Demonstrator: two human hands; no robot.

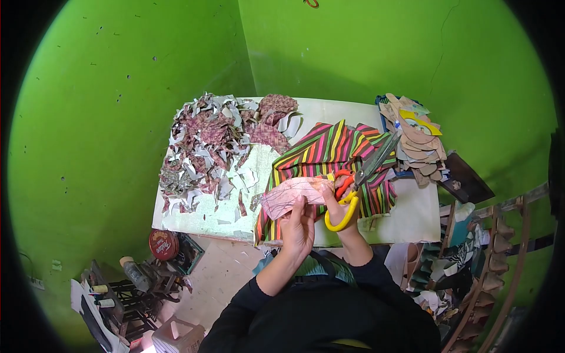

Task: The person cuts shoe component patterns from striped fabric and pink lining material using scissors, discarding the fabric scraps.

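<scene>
My left hand (298,226) is closed on the lower edge of a pink piece (288,196) with dark lines drawn across it, thumb on top. Large scissors (369,167) with one red and one yellow handle are in my right hand (343,206), their blades pointing up and to the right. The thumb of that hand lies at the right end of the pink piece. Under both hands spreads a striped cloth (321,150) in pink, yellow, green and black, bunched on the white table (412,217).
A heap of patterned fabric scraps (212,132) covers the table's left. Cut card shapes (421,147) are stacked in a blue container at the right. Below left stand a red round tin (163,244) and a jar (135,273). A rack (488,265) stands at lower right.
</scene>
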